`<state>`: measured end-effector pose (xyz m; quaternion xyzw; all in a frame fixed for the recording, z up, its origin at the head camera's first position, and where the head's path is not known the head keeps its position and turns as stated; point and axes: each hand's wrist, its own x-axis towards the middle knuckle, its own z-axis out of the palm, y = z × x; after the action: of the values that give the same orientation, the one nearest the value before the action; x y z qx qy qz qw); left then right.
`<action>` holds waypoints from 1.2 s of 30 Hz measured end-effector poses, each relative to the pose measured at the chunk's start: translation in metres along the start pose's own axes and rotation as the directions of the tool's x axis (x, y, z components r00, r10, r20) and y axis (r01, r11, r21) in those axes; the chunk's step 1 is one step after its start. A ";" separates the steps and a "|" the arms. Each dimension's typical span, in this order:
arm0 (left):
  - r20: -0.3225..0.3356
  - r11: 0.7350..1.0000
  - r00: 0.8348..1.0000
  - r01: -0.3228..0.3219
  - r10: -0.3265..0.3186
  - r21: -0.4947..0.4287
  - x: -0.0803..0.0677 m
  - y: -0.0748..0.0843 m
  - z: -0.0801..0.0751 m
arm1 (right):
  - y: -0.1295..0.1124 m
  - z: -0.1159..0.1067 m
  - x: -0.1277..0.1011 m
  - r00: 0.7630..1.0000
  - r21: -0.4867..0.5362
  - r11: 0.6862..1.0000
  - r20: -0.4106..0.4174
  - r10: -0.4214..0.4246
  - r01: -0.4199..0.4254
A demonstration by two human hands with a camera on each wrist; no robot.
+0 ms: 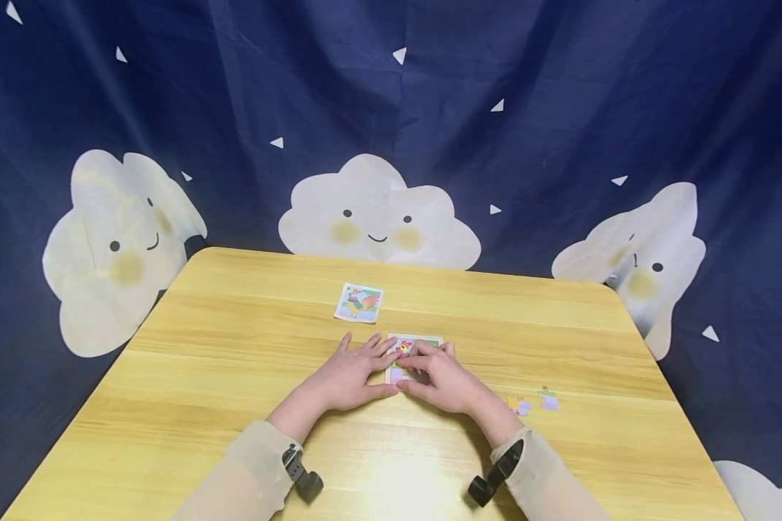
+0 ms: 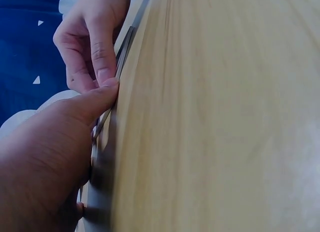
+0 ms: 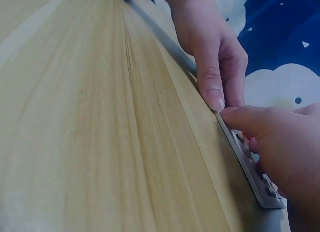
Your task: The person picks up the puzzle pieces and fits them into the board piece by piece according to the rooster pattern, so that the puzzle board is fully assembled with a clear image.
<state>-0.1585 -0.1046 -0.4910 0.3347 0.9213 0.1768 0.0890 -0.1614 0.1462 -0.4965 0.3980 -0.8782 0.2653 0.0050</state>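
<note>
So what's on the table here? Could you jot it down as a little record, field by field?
surface: pale wooden table
in hand: flat square picture puzzle board, lying on the table
left hand: flat, resting at the board's left edge
right hand: on the board, fingers curled over it
behind: small colourful picture card, apart from the board
right side: loose pastel puzzle pieces
backdrop: dark blue cloth with white clouds

Evenly and brightly lit from above, with soft glare on the table (image 1: 378, 492) near the bottom edge. Sharp in the head view with wide-angle bending at the edges; blurred up close in both wrist views.
</note>
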 end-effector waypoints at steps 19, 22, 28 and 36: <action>-0.086 0.987 0.983 -0.160 0.162 0.027 -0.008 -0.008 0.003 | -0.004 -0.002 0.000 0.999 0.023 0.999 0.017 0.048 -0.049; -0.082 0.988 0.985 -0.152 0.154 0.027 -0.008 -0.008 0.003 | -0.005 -0.002 0.000 0.999 0.004 0.999 0.024 0.047 -0.047; -0.076 0.991 0.988 -0.135 0.136 0.012 -0.007 -0.008 0.003 | -0.007 -0.004 -0.005 0.999 -0.058 0.997 -0.004 0.055 -0.055; -0.055 0.992 0.991 -0.122 0.124 0.036 -0.007 -0.008 0.003 | -0.005 -0.002 -0.006 0.988 -0.035 0.991 -0.091 0.124 -0.127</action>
<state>-0.1568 -0.1139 -0.4960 0.3871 0.9038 0.1764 0.0459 -0.1544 0.1491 -0.4939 0.3295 -0.9056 0.2647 0.0353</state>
